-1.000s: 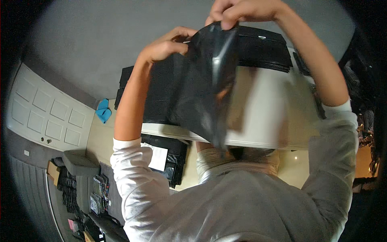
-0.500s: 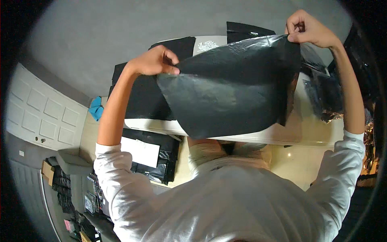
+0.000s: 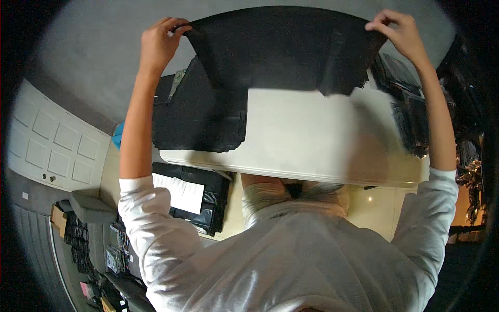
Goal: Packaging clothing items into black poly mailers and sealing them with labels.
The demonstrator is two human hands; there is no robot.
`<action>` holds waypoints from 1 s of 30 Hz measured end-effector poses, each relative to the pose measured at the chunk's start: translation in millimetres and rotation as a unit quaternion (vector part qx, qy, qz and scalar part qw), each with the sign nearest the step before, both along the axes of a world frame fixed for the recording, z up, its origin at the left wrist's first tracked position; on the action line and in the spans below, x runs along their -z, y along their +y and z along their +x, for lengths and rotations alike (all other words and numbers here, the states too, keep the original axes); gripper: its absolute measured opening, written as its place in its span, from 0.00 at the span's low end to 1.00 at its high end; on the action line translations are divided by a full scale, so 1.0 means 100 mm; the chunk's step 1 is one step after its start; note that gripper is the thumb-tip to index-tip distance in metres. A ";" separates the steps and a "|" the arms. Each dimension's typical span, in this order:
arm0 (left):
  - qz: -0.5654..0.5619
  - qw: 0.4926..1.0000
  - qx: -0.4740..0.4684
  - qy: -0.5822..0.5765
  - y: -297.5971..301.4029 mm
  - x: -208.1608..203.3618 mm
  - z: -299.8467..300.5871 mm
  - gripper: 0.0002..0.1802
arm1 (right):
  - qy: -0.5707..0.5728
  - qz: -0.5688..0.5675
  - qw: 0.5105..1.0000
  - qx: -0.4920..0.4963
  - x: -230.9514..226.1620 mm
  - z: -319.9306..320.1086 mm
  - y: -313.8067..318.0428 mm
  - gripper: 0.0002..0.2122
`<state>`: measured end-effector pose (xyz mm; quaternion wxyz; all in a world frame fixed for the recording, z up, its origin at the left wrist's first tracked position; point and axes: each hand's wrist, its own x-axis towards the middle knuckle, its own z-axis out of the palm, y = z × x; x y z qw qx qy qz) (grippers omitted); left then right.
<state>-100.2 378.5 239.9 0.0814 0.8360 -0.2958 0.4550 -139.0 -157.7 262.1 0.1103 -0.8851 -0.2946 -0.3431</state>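
A wide black plastic sheet (image 3: 280,47) hangs stretched between my hands above the far side of the white table (image 3: 306,135). I cannot tell whether it is a single layer or a flat bag. Its far left corner is pinched in my left hand (image 3: 160,44), thumb against fingers. My right hand (image 3: 399,35) grips the far right corner the same way. The sheet's lower edge is uneven at the right and hides the table's far part. On the table's left lies a stack of matching black sheets (image 3: 202,122), partly behind the held one.
Dark plastic-wrapped packs (image 3: 408,117) lie at the table's right end. Under the left side stands a black plastic-covered pile with white paper (image 3: 182,195) on top. A grey sofa (image 3: 91,205) and a white door (image 3: 57,135) are further left.
Both hands have the sheet spread wider and flatter. My left hand has moved up and left, my right hand slightly up. The sheet has lifted away from the near edge, uncovering the white tabletop.
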 end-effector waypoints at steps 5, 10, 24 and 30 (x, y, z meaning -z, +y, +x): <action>-0.042 0.992 0.003 -0.117 0.17 0.46 -0.76 0.05 | -0.112 -0.076 0.986 -0.095 0.53 -0.73 0.35 0.08; -0.040 0.999 0.008 0.017 0.18 1.51 -1.11 0.08 | 0.135 -0.174 0.975 0.037 1.62 -1.16 0.35 0.12; -0.005 0.957 -0.022 0.289 0.19 2.23 -1.54 0.19 | 0.237 -0.134 0.961 -0.048 2.35 -1.49 0.60 0.17; 0.030 0.936 0.018 0.350 -0.13 1.65 -1.51 0.23 | 0.273 0.033 0.959 -0.067 2.10 -1.23 0.74 0.13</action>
